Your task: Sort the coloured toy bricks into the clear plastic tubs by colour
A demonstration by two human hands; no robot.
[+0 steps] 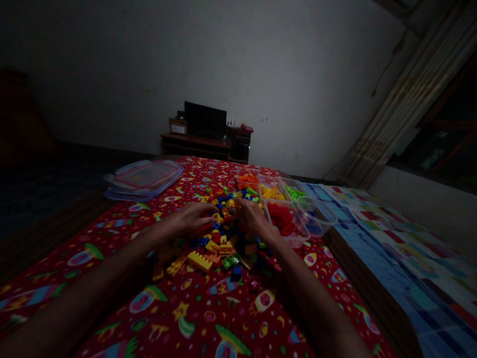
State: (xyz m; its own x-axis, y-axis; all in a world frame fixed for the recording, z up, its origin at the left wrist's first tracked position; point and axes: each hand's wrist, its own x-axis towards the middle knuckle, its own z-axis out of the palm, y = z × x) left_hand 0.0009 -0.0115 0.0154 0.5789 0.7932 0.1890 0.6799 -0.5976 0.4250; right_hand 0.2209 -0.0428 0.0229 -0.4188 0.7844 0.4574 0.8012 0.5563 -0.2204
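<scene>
A heap of toy building bricks [223,248] in yellow, blue, red, green and orange lies on the red patterned cloth. My left hand [196,217] reaches over the heap's left side, its fingers curved and apart among the bricks. From the right, my right hand [250,217] dips into the upper part of the heap, close to a yellow brick; its fingers look apart, though dim light partly hides them. Beside it stand clear containers with sorted bricks: orange bricks [248,181], yellow bricks [272,193], green bricks [294,192] and red bricks [281,219].
A round clear tub [316,211] with blue bricks stands at the right edge of the cloth [208,313]. Stacked clear lids [145,178] lie at the far left. Beyond are a low cabinet [197,141] and a screen [204,119]. Checked bedding [395,238] spreads on the right.
</scene>
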